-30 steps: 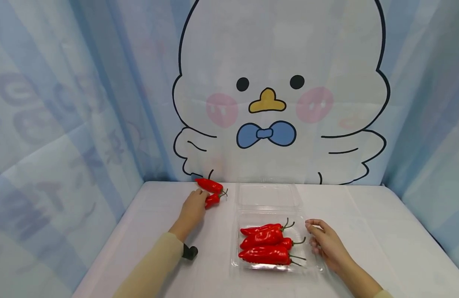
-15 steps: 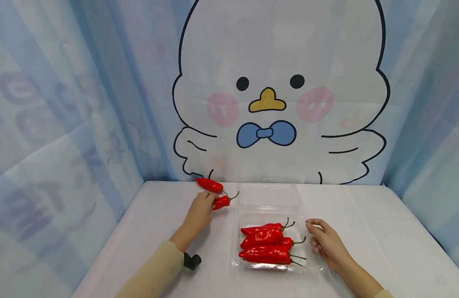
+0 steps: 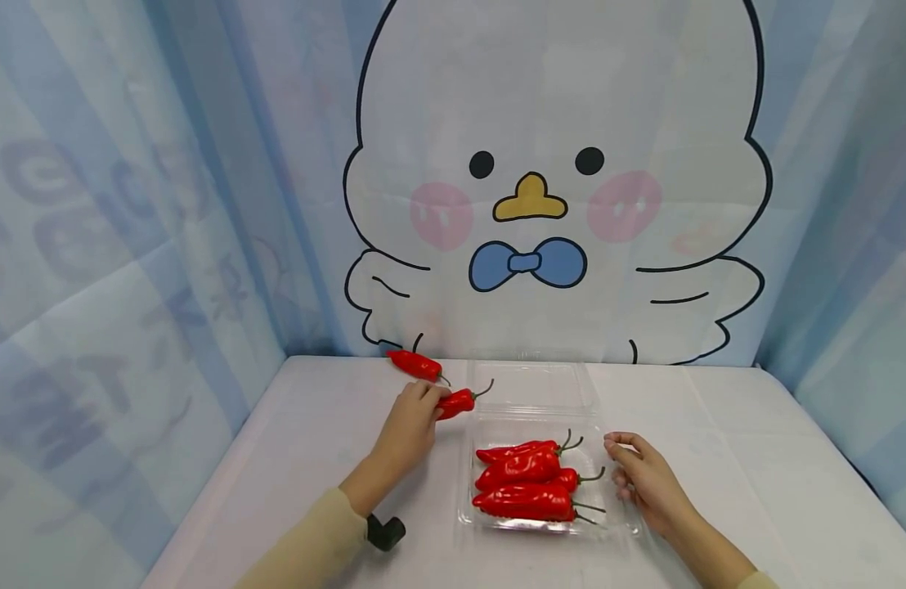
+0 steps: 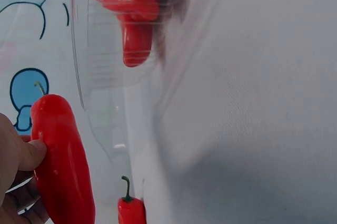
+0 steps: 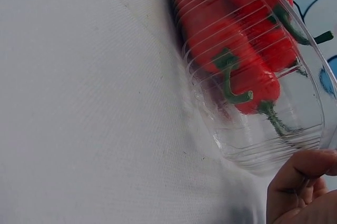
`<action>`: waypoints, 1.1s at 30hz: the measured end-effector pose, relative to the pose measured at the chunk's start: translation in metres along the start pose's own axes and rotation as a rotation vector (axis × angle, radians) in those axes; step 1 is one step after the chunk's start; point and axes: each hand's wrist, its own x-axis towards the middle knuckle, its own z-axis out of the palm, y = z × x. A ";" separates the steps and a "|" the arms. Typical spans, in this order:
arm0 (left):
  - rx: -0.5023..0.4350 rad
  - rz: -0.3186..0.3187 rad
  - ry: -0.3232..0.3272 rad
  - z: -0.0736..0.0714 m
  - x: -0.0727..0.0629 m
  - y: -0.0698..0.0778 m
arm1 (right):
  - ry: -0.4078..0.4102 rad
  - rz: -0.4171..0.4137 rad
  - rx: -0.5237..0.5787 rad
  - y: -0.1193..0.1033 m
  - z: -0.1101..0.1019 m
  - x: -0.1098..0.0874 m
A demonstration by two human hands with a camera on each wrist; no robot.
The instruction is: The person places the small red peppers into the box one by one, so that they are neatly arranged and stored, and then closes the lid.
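Observation:
In the head view my left hand (image 3: pixel 409 424) grips a red chili pepper (image 3: pixel 456 402) beside the hinge side of a clear plastic clamshell box (image 3: pixel 469 499). In the left wrist view the thumb presses the held pepper (image 4: pixel 62 161), whose green stem points away from the hand. Several red peppers (image 3: pixel 522 501) lie in the box's base, stems to the right. My right hand (image 3: pixel 648 483) is at the box's right side; in the right wrist view its thumb and forefinger pinch the rim (image 5: pixel 316 145). Its other fingers are curled and partly hidden.
One more red pepper (image 3: pixel 414 365) lies at the table's back edge, left of the box's raised clear lid (image 3: pixel 530 384). A white cloth covers the table (image 3: pixel 755 458). Behind hangs a curtain (image 3: pixel 534 327) with a cartoon bird. A black device (image 3: pixel 385 533) sits at the left wrist.
My left hand has drawn one pepper away from the back pepper, moving right and slightly nearer, toward the box. The right hand stays in place at the box's side.

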 end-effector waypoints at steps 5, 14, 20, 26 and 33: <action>-0.044 0.034 0.002 -0.001 -0.001 0.015 | 0.001 0.008 -0.012 0.000 0.000 0.000; -0.082 0.083 0.007 0.002 0.000 0.035 | -0.009 0.018 -0.005 0.002 0.001 0.000; -0.105 0.108 -0.006 0.008 0.003 0.046 | -0.003 0.013 0.002 0.002 0.001 -0.001; -0.125 0.121 -0.030 0.011 0.004 0.056 | 0.001 0.004 0.001 0.002 0.001 -0.002; -0.124 0.120 -0.050 0.012 0.006 0.063 | -0.002 0.002 -0.004 0.003 0.001 -0.002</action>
